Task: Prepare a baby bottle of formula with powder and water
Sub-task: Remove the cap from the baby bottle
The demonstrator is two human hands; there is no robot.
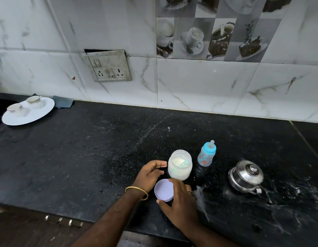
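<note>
Lilac plastic shows nearest: the round lid (163, 190) of the powder jar lies at the front of the black speckled desk (83, 148), its inner side up, at about six o'clock from the jar. The right hand (179, 198) curls over it, thumb on the near rim and fingers over the right rim, gripping it; a ring sits on one finger. The left hand (149, 173), with a gold bangle (137, 192) on its wrist, is at about eleven o'clock from the lid, its fingers loosely curved and spread toward the jar's left side; it holds nothing, and whether the fingertips touch the jar I cannot tell.

Just beyond stands the clear jar (180, 165), uncovered and upright, about two-thirds full of white powder, with a pale scoop-like piece lying inside on the powder. At two o'clock from the jar, close beside it but apart, stands the baby bottle (206, 155), upright, blue collar and teat on, with nothing visible inside. At three o'clock from the jar, well apart, sits a small steel kettle (246, 176) with its lid on.

Far off at ten o'clock, a white plate (39, 113) carries two patterned cups (34, 100); a grey cloth (63, 102) lies beside it against the marbled tile wall (208, 86), where a switch and socket panel (108, 65) hangs at twelve o'clock.
</note>
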